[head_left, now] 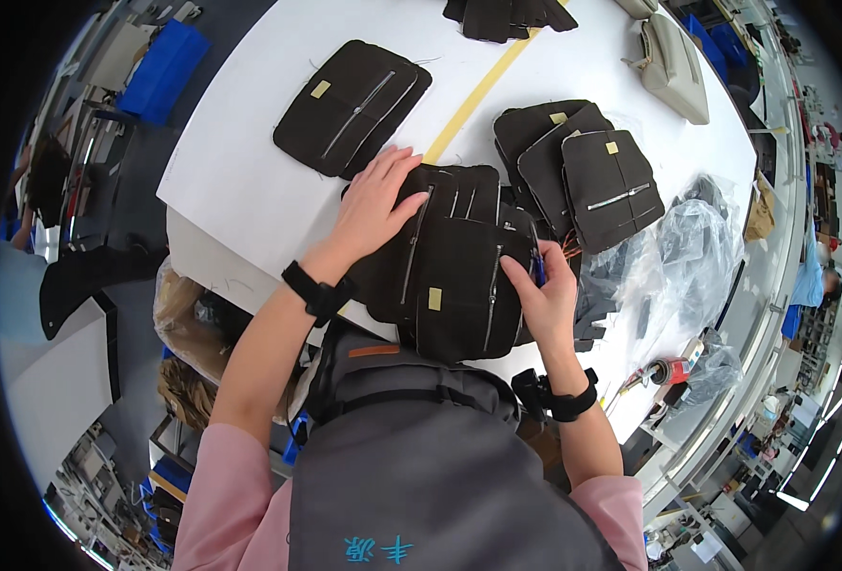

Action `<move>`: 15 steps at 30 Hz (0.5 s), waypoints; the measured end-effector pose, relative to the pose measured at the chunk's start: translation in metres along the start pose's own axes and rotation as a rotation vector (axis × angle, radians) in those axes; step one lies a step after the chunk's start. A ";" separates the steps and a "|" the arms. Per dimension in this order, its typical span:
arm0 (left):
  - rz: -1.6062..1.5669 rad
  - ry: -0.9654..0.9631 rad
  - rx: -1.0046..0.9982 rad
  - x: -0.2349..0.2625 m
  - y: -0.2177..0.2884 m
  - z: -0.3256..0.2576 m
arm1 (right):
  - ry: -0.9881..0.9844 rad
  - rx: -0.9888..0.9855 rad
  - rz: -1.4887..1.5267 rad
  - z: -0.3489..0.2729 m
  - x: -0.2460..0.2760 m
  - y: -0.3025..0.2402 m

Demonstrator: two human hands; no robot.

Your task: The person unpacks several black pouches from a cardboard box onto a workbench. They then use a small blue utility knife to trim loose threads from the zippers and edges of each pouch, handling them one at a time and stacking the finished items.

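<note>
A black fabric bag panel [461,276] with silver zippers and a small yellow label lies in front of me on other dark pieces, close to the table's near edge. My left hand [375,211] rests flat on its upper left part, fingers stretched and holding nothing. At the panel's right edge, my right hand [552,303] is curled around a slim blue tool [540,270], mostly hidden by the fingers. Its thumb lies over the panel by a zipper. Orange threads [569,247] show just beyond the right fingers.
Another black panel [354,107] lies at the far left of the white table [240,105], and several are stacked [611,186] at the right. Yellow tape [483,88] crosses the tabletop. Clear plastic bags [683,252] and a beige bag [673,71] sit on the right side.
</note>
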State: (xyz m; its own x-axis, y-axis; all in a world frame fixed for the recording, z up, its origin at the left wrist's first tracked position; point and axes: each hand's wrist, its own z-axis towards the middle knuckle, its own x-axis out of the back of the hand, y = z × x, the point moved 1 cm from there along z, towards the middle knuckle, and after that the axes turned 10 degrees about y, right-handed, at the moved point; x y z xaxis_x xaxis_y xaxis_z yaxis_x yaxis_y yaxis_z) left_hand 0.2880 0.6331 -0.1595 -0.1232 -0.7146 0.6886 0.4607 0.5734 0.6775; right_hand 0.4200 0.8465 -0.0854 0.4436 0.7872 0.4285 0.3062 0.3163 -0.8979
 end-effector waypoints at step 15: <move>0.017 -0.214 -0.051 -0.006 -0.007 0.029 | -0.155 -0.020 -0.419 0.013 -0.021 -0.003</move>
State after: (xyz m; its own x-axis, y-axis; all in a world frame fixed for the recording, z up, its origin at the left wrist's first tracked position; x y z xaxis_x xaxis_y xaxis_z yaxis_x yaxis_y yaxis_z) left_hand 0.2602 0.6452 -0.1610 -0.2964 -0.6002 0.7429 0.5077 0.5598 0.6548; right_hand 0.3986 0.8357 -0.0933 0.1463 0.6636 0.7336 0.4494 0.6161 -0.6469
